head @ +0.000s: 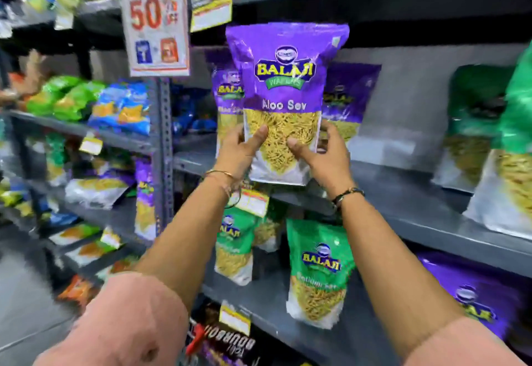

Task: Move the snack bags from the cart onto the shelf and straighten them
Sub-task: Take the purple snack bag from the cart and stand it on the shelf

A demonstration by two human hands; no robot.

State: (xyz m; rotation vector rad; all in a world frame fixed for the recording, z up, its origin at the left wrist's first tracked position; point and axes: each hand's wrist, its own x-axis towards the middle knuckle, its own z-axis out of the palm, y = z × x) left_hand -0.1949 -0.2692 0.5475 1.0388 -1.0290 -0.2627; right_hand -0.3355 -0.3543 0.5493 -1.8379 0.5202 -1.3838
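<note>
I hold a purple Aloo Sev snack bag (283,77) upright at the front edge of the grey shelf (408,204). My left hand (240,152) grips its lower left side and my right hand (325,155) grips its lower right side. Two more purple bags stand behind it, one to the left (227,92) and one to the right (349,92). The cart shows only as a sliver at the bottom edge (195,339), with a dark biscuit pack in it.
Green snack bags (486,123) stand at the right end of the same shelf. Green bags (318,267) and a purple one (472,293) fill the shelf below. A 50% offer sign (154,17) hangs at the upper left. Another shelving unit with mixed bags stands to the left.
</note>
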